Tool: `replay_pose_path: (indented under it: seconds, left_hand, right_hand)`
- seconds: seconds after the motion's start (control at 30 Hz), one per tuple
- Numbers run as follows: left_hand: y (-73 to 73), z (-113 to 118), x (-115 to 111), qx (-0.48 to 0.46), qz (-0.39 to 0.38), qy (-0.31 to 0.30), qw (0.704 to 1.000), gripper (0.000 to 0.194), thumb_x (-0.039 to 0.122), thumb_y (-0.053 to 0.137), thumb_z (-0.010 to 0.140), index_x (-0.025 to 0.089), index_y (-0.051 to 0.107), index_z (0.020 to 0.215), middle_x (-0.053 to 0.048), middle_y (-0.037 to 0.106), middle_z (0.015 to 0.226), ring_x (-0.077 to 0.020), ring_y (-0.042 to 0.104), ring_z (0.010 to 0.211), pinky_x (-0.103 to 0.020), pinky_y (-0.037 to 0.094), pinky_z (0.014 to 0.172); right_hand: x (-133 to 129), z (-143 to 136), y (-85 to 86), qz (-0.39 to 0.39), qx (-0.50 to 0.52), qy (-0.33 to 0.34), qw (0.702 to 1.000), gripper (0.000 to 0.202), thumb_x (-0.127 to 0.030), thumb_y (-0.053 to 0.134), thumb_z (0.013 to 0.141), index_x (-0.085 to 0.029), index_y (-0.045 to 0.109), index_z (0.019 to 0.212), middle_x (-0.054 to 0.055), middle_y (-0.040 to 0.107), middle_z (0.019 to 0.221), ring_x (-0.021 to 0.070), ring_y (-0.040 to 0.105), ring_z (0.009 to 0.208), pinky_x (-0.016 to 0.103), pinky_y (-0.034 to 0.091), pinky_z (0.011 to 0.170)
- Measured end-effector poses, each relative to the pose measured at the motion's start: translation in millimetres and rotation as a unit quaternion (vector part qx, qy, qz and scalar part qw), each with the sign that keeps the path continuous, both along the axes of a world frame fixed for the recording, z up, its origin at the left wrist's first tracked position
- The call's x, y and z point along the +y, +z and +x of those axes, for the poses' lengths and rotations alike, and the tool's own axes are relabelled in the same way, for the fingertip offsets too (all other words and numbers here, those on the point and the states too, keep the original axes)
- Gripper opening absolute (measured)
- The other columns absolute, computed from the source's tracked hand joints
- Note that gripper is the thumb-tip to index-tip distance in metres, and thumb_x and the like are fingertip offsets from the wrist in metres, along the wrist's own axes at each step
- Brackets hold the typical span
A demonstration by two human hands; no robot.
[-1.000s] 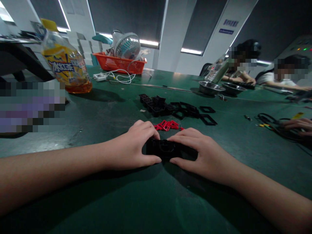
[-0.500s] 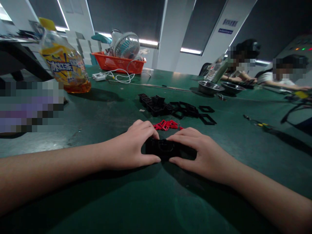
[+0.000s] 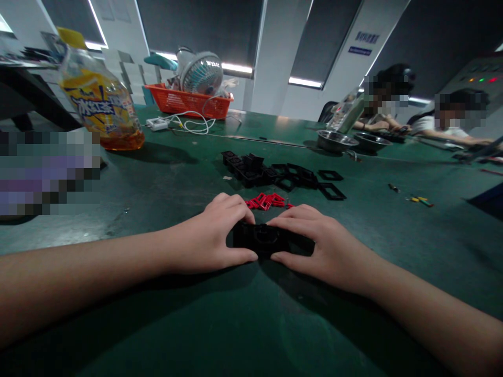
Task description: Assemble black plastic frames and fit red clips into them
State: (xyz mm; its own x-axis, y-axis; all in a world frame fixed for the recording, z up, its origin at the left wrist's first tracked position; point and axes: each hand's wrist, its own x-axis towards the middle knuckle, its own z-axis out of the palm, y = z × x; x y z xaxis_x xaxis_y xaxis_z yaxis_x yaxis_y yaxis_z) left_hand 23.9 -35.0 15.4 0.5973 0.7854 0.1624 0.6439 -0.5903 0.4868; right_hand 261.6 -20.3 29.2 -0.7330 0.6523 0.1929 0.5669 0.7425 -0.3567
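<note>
Both hands grip a dark black plastic part [image 3: 266, 236] on the green table, one at each end. My left hand [image 3: 220, 235] has its thumb along the near side and its fingers over the far side. My right hand [image 3: 326, 243] pinches the other end the same way. Shadow hides the part's details. Just beyond it lies a small pile of red rectangular frames [image 3: 267, 201]. Farther back are several black square pieces [image 3: 247, 168] in a cluster, with black flat frames [image 3: 332, 191] to their right.
A bottle of orange drink [image 3: 100, 99] stands at the left. An orange basket [image 3: 188, 102] holds a fan [image 3: 202, 73], with a white cable [image 3: 192, 123] in front. Metal bowls [image 3: 336, 141] sit back right, near two seated people. Small yellow-green items [image 3: 422, 200] lie at the right.
My hands keep their hold on the black part with hardly any movement. At the right, a dark cable-like thing has moved off the small yellow-green items. The view has shifted slightly.
</note>
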Motion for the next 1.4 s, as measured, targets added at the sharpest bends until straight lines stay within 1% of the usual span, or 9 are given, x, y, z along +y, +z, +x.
replay_pose_path:
  seconds: [0.4,1.2,1.4]
  left_hand:
    - [-2.0,0.0,0.9,-0.002,-0.009,-0.003,1.000,0.034,0.038,0.070,0.083,0.016,0.057,0.106,-0.008,0.054,0.109,-0.0273,0.045,0.106,-0.041,0.041,0.093]
    - [-0.6,0.5,-0.1,0.006,-0.008,-0.007,1.000,0.033,0.037,0.069,0.084,0.016,0.057,0.106,-0.008,0.054,0.108,-0.0270,0.045,0.105,-0.041,0.041,0.092]
    - [-1.6,0.4,0.4,0.011,-0.001,-0.008,1.000,0.034,0.038,0.069,0.085,0.015,0.057,0.107,-0.009,0.055,0.109,-0.0273,0.045,0.105,-0.042,0.041,0.093]
  right_hand:
    - [1.3,2.2,-3.8,0.004,0.013,0.011,1.000,0.031,-0.026,0.073,0.080,-0.019,0.071,0.110,0.008,0.070,0.103,0.0231,0.061,0.098,0.036,0.050,0.086]
    - [1.8,1.4,-3.3,-0.005,0.007,0.014,1.000,0.032,-0.026,0.073,0.081,-0.017,0.071,0.112,0.007,0.070,0.105,0.0220,0.060,0.100,0.035,0.049,0.087]
    - [0.6,0.4,-1.1,-0.005,0.007,0.008,1.000,0.031,-0.026,0.072,0.082,-0.017,0.071,0.111,0.008,0.070,0.107,0.0227,0.060,0.101,0.037,0.048,0.089]
